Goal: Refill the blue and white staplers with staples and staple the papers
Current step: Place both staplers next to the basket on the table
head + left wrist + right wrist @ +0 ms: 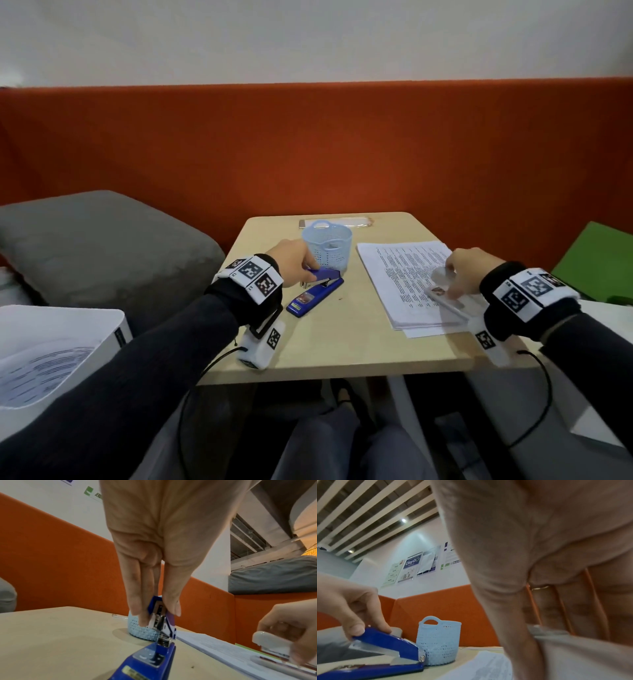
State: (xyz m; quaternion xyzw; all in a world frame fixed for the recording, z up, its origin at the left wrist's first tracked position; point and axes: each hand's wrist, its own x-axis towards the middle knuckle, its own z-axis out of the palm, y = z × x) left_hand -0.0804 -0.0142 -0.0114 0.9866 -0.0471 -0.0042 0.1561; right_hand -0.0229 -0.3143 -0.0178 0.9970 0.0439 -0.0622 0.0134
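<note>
The blue stapler [315,294] lies on the table left of centre, its base flat and its top arm [323,274] hinged up. My left hand [308,265] pinches the free end of that arm between thumb and fingers [137,608]; the metal staple channel [160,615] shows underneath. The white stapler [445,294] sits on the stack of printed papers [404,274] at the right, its top lifted. My right hand [454,281] holds that top, with fingers curled round it. In the right wrist view my palm hides most of the white stapler [573,655].
A light blue perforated basket [327,250] stands just behind the blue stapler. A phone [335,222] lies at the table's far edge [394,216]. A grey cushion [102,240] and a white box of papers [51,353] are at the left, a green item [596,260] at the right.
</note>
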